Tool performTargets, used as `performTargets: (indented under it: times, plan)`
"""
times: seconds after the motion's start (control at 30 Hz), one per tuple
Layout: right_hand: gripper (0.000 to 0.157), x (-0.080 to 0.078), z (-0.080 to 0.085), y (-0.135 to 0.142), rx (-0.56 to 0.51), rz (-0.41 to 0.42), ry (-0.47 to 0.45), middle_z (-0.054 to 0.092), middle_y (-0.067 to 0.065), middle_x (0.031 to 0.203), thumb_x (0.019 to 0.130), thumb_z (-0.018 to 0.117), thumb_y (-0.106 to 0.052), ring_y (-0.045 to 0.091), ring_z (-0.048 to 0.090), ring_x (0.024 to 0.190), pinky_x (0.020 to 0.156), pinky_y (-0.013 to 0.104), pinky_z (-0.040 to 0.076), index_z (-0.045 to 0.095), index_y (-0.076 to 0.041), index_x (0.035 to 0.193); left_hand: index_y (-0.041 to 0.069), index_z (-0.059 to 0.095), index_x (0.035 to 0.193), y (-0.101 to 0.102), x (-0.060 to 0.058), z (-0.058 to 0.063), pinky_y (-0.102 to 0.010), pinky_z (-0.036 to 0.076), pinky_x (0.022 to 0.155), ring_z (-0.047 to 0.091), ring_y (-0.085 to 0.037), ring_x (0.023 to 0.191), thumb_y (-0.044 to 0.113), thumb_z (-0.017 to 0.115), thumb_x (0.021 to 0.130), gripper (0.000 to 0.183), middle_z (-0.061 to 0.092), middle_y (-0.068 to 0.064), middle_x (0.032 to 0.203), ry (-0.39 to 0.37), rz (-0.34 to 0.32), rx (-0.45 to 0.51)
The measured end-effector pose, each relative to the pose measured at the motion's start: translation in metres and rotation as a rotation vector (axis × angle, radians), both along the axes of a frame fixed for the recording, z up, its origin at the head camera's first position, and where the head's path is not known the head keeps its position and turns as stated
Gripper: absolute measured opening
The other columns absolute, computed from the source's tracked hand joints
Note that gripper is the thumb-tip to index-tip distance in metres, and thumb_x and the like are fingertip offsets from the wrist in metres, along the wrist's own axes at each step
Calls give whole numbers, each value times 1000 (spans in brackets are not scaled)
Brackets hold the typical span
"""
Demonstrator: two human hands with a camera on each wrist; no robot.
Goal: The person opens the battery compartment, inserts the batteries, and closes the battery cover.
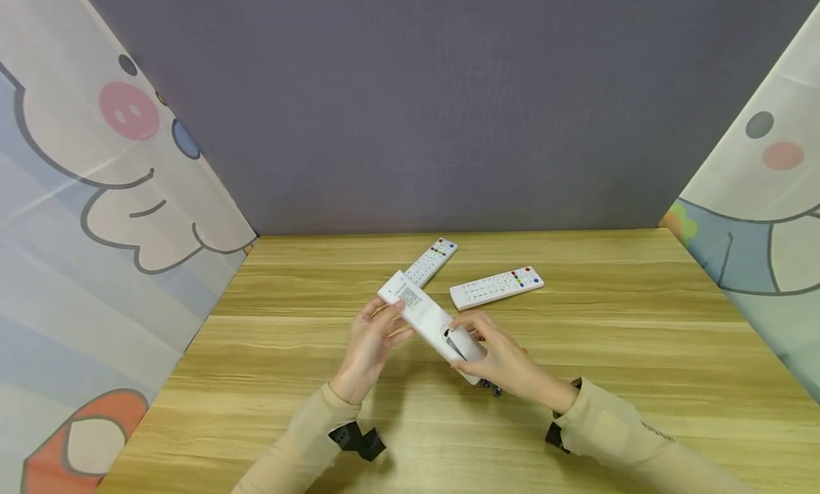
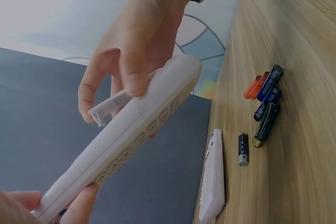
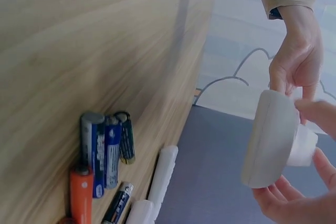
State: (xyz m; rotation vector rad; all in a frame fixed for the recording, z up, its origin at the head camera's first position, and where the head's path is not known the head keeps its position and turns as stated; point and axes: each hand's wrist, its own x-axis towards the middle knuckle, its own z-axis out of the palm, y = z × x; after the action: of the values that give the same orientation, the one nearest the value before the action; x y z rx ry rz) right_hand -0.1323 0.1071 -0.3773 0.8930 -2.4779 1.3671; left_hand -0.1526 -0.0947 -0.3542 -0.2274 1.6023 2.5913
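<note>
A white remote control (image 1: 419, 312) is held above the table, its back with a printed label turned up and its buttons facing down. My left hand (image 1: 370, 341) grips the far, labelled end between thumb and fingers. At the near end my right hand (image 1: 500, 351) pinches the white battery cover (image 2: 113, 104), which stands tilted up off the remote's back with a dark gap under it in the head view. In the right wrist view the cover sticks out from the remote beside my right fingers. The inside of the battery compartment is hidden.
Two more white remotes lie buttons up on the wooden table: one remote (image 1: 435, 259) behind the held one, another remote (image 1: 496, 287) to the right. Several loose batteries, including a blue battery (image 3: 112, 153) and an orange battery (image 3: 81, 195), lie below my right hand. A grey panel (image 1: 410, 109) stands behind.
</note>
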Motion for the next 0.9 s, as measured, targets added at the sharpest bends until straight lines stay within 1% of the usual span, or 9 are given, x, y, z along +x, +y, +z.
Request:
performTargets:
  times: [0.17, 0.23, 0.4, 0.57, 0.63, 0.77, 0.9]
  plan:
    - [43, 1, 0, -1, -95, -41, 8, 53, 8, 111, 67, 74, -1, 18, 50, 100, 81, 40, 50, 53, -8, 104, 1, 49, 104, 0, -1, 0, -28, 55, 63, 62, -16, 70, -2, 51, 85, 20, 61, -4, 85, -3, 23, 20]
    - [41, 2, 1, -1, -125, -63, 9, 54, 8, 110, 68, 74, -3, 17, 49, 101, 80, 41, 49, 55, -9, 103, 2, 50, 102, -1, -2, 0, -28, 55, 64, 62, -16, 70, -2, 51, 85, 18, 60, -4, 84, -4, 32, 25]
    - [37, 4, 2, -2, -217, -101, -44, 55, 6, 107, 69, 73, -4, 14, 50, 94, 78, 35, 48, 58, -7, 103, 2, 49, 102, -2, -2, 0, -29, 56, 66, 62, -17, 72, -2, 51, 86, 17, 60, -5, 86, -7, 44, 20]
    - [33, 6, 2, -2, -321, -91, -120, 54, 7, 105, 70, 71, 0, 14, 50, 91, 82, 33, 48, 57, -2, 101, 0, 48, 105, -3, -3, -1, -30, 55, 67, 61, -18, 74, -1, 50, 86, 19, 59, -6, 89, -2, 46, 12]
    - [31, 6, 1, -3, -342, -94, -148, 54, 7, 104, 72, 70, -1, 13, 50, 91, 83, 29, 48, 58, -2, 100, 0, 48, 105, -3, -3, -2, -30, 56, 67, 62, -18, 74, -1, 51, 86, 20, 58, -6, 89, -3, 49, 15]
    - [29, 6, -1, -2, -365, -102, -166, 54, 9, 101, 73, 68, 1, 11, 51, 89, 82, 23, 48, 58, 0, 100, 0, 48, 106, -3, -3, -2, -30, 56, 66, 62, -18, 74, -1, 51, 86, 20, 59, -6, 89, -4, 48, 16]
    - [29, 6, 0, -2, -382, -116, -178, 54, 11, 99, 74, 66, 3, 10, 52, 87, 80, 20, 48, 57, 2, 102, -1, 48, 110, -3, -3, -3, -30, 56, 67, 62, -19, 74, -1, 51, 86, 24, 59, -6, 90, -9, 41, 18]
